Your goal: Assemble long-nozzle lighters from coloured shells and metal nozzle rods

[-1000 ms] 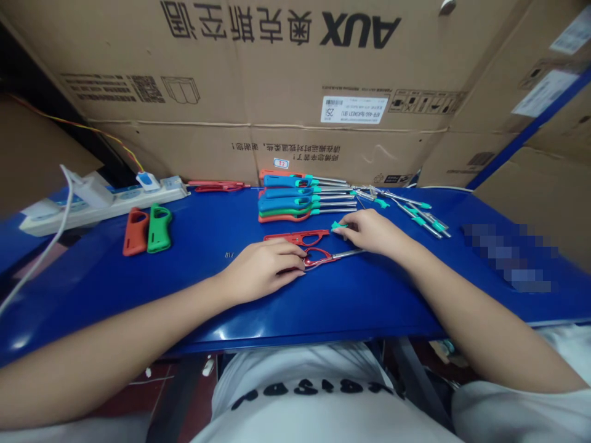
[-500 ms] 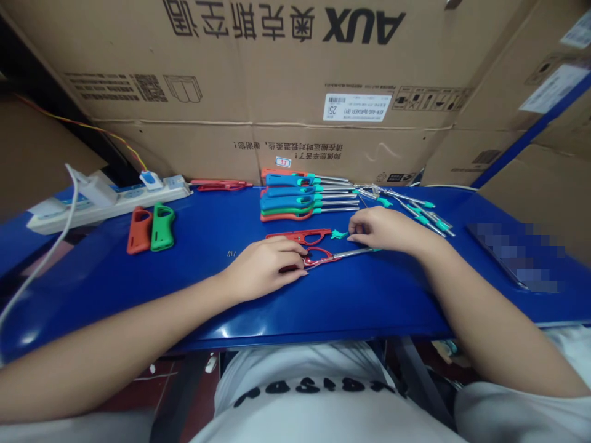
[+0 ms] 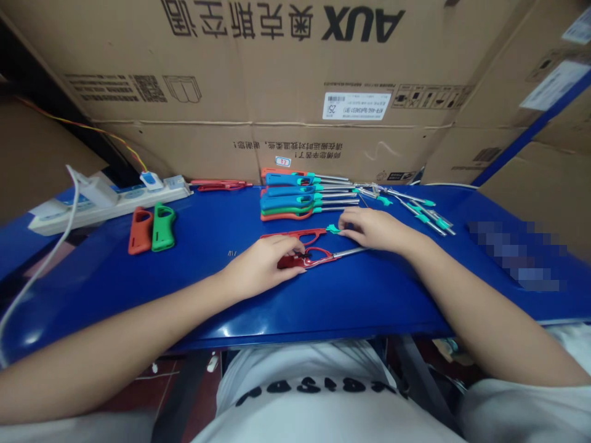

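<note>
At far left of the tabletop (image 3: pixel 286 314) sits a white power strip (image 3: pixel 152 192); an orange handle (image 3: pixel 140 237) and a green handle (image 3: pixel 163 234) lie side by side before it. The left hand (image 3: pixel 263 261) rests at an open red shell (image 3: pixel 290 262), thumb along the near edge and fingers at the far edge, holding it between them. A metal rod (image 3: pixel 348 251) extends rightward from this shell. Just beyond lies a second red shell (image 3: pixel 300 233); behind it, stacked lighters (image 3: pixel 287 195). Right of the second shell, the right hand (image 3: pixel 369 227) pinches a small teal piece (image 3: pixel 332 229) between thumb and fingers. Loose rods (image 3: pixel 418 212) lie beyond.

Step in hand, in my judgement: positioning the teal piece among the open shell parts. The next move appears to call for a steady left hold and careful right-hand alignment.
</note>
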Tool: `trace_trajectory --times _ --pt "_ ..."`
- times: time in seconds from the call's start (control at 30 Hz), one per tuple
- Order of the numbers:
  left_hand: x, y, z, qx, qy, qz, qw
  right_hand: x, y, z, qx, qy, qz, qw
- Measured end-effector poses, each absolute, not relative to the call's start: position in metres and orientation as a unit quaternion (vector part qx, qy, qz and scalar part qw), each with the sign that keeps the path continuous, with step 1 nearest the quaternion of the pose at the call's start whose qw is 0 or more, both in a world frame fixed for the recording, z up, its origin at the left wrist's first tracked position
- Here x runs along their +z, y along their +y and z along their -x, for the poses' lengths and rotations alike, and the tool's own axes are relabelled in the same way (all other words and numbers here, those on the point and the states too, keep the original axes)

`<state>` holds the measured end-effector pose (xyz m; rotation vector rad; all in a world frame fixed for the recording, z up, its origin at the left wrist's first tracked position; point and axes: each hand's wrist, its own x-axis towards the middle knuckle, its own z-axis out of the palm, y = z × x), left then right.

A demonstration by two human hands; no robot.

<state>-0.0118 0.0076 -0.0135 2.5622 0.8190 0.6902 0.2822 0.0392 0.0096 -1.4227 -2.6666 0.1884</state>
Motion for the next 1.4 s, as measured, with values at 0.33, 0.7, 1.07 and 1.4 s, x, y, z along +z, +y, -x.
trace_trajectory --times 0.33,0.7,1.07,1.4 --pt "-0.011 0.008 0.013 0.245 0.305 -0.898 0.202 0.022 0.018 -0.264 0.207 -0.912 0.324 0.146" --pt "-0.011 0.009 0.012 0.233 0.321 -0.89 0.224 0.007 0.015 -0.25 0.201 -0.921 0.31 0.126" --pt "-0.007 0.006 0.01 0.21 0.341 -0.887 0.231 0.006 0.004 -0.24 0.135 -0.935 0.314 0.097" --pt "-0.006 0.006 0.008 0.21 0.333 -0.889 0.233 0.009 -0.002 -0.233 0.076 -0.953 0.291 0.047"
